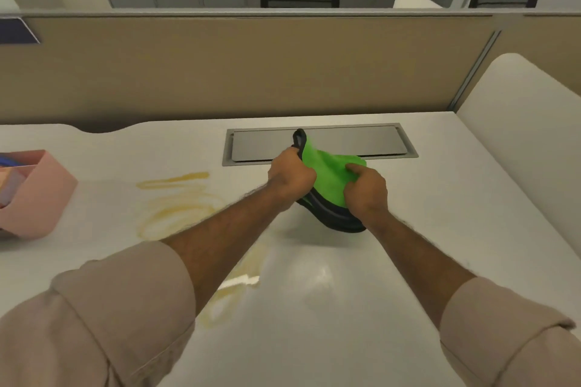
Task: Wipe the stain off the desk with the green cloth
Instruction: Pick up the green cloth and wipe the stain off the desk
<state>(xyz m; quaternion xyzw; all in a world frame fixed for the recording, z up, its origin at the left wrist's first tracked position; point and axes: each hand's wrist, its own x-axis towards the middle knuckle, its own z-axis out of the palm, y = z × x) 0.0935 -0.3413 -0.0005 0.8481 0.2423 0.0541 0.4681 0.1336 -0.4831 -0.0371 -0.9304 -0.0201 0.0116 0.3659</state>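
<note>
A green cloth (328,177) with a dark border is held up just above the white desk (393,261), in front of the cable hatch. My left hand (290,177) grips its left edge and my right hand (366,192) pinches its right side. A yellowish stain (179,204) spreads in looping smears over the desk to the left of the cloth, and more of the stain (226,295) runs down under my left forearm.
A pink box (37,195) with things in it stands at the desk's left edge. A grey cable hatch (371,141) lies at the back, before a tan partition (251,72). A white divider (518,135) closes the right side.
</note>
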